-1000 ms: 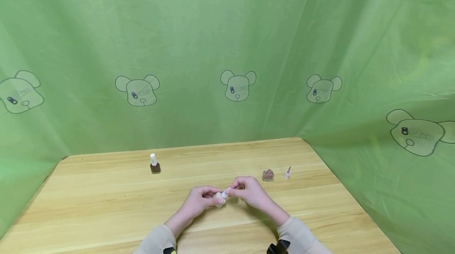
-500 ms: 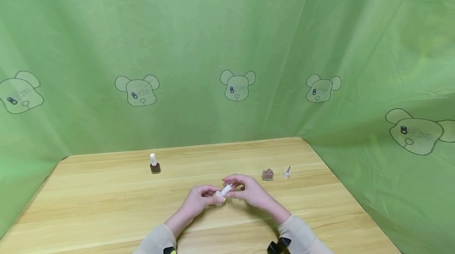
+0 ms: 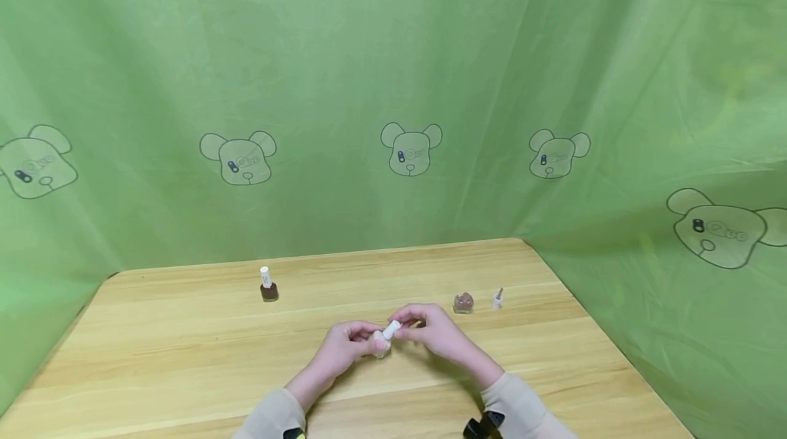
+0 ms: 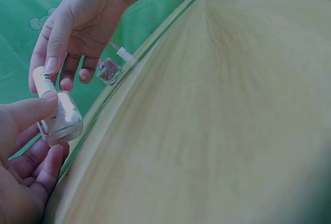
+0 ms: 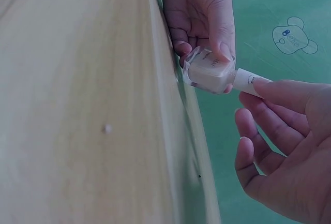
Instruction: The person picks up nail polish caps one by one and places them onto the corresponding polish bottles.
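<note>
My left hand (image 3: 344, 349) grips a small clear glass nail polish bottle (image 5: 209, 73) of pale pink polish, thumb on its front face. The bottle tilts, its white cap (image 5: 245, 81) pointing up and to the right in the head view. At that cap is my right hand (image 3: 435, 331), thumb and index finger pinching it near its top in the right wrist view. The other right fingers are loosely bent beside it. The cap sits on the bottle's neck, and the brush is hidden.
A dark nail polish bottle (image 3: 269, 291) with a white cap stands at the back left of the wooden table (image 3: 184, 357). To the right are an uncapped mauve bottle (image 3: 463, 303) and its white cap (image 3: 497, 302), brush pointing up. Green curtains (image 3: 332, 84) surround the table.
The right fingers loosened from the cap, spread to show more of it, then came back onto it slightly. The left hand and bottle have barely moved.
</note>
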A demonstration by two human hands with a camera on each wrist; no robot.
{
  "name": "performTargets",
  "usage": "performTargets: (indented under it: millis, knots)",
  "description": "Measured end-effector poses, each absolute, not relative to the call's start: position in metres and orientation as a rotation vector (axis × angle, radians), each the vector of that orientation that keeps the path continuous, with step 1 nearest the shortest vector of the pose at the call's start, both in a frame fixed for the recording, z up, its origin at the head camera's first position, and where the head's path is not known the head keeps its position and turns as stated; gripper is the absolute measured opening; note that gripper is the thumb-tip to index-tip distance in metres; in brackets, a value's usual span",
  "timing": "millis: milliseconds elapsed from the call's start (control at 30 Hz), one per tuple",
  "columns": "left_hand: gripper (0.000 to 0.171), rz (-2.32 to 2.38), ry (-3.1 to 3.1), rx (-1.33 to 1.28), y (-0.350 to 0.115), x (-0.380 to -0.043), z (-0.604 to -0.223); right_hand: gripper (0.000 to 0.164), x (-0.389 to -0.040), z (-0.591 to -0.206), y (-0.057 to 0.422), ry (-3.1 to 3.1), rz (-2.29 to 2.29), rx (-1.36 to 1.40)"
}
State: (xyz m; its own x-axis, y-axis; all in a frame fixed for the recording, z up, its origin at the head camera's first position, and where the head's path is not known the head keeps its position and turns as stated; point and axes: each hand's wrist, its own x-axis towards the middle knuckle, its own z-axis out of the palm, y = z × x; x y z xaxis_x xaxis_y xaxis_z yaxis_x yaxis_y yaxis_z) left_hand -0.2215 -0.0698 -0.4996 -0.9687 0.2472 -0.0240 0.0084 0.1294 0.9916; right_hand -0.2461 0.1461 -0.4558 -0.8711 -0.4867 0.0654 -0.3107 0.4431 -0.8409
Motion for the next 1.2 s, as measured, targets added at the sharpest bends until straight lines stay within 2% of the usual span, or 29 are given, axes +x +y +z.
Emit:
performTargets:
  millis: [300,600,933,1200]
  knots:
    - [0.036,1.943,2.222,0.275,-0.0698,-0.2223,-0.5017,0.02,-0.2453,-0.4576,0.1445,2.539,-1.404,-0.648]
    - [0.034,1.944,2.232,0.299,-0.0698,-0.2223,-0.5017,0.021,-0.2446,-0.4588,0.1435,2.527,-1.438,-0.598]
    - [0.036,1.956,2.216,0.293,-0.0703,-0.2224,-0.5018,0.037,-0.2476,-0.4601,0.1455,2.501,-1.412,-0.739]
    - [0.035,1.961,2.219,0.299,-0.0693,-0.2227,-0.5027,0.029,-0.2483,-0.4601,0.1466,2.479,-1.4,-0.772]
